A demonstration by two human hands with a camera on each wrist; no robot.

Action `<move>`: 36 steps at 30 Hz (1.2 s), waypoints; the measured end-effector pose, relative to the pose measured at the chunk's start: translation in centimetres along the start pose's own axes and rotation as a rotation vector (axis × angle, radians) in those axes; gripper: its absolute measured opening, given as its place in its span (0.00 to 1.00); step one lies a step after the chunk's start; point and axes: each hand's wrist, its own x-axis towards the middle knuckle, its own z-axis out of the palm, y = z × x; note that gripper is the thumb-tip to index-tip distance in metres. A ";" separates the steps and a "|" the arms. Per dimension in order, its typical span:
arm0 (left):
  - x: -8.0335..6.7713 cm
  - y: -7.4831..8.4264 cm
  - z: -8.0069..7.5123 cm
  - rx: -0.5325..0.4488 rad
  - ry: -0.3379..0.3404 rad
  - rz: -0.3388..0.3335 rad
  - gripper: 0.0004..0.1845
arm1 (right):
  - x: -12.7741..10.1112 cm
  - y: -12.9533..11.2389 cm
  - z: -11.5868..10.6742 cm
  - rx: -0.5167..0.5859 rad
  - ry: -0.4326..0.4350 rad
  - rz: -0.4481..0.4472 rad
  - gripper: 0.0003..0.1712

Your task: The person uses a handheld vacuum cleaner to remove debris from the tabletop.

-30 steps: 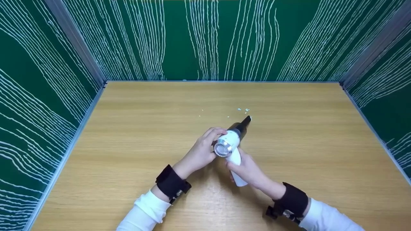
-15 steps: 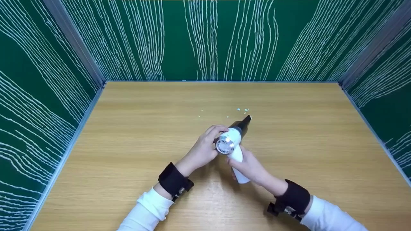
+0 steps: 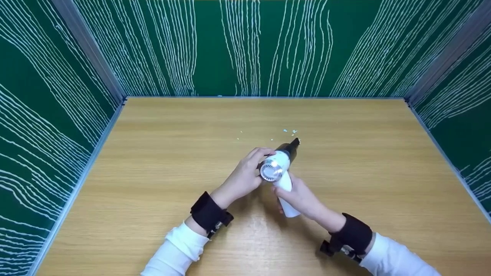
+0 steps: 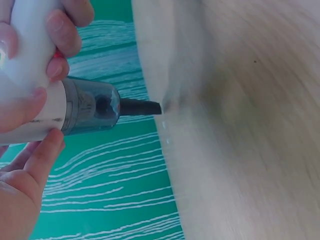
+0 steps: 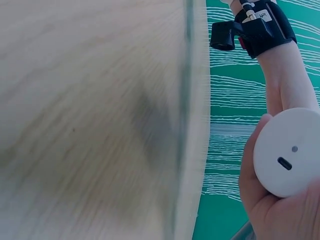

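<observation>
Right hand wraps the handle of the vacuum, held just over mid-table. Left hand curls round its white body beside the rear grille. Likely light, rigid, smooth plastic; handle is the sure hold. Nozzle meets the table near crumbs.
</observation>
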 end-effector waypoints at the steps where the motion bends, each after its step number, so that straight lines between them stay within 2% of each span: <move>1: 0.1 0.0 0.0 -0.001 0.002 0.003 0.36 | 0.1 0.0 -0.1 0.010 0.001 0.001 0.22; 10: 1.2 0.0 0.2 -0.009 0.033 0.067 0.34 | 1.0 0.9 -1.3 0.079 0.003 0.021 0.23; 15: 1.9 0.3 0.3 -0.019 0.022 0.066 0.34 | 1.3 1.2 -2.1 0.074 0.011 0.039 0.26; 26: 3.9 1.6 0.4 -0.040 -0.014 0.072 0.32 | 1.1 0.1 -4.2 0.120 0.019 0.032 0.21; 32: 5.5 2.3 0.8 -0.069 -0.029 0.128 0.35 | 0.6 -1.0 -6.1 0.258 0.007 0.009 0.16; 36: 6.4 2.5 0.9 -0.041 -0.051 0.152 0.34 | 0.2 -1.9 -7.4 0.380 -0.023 0.011 0.11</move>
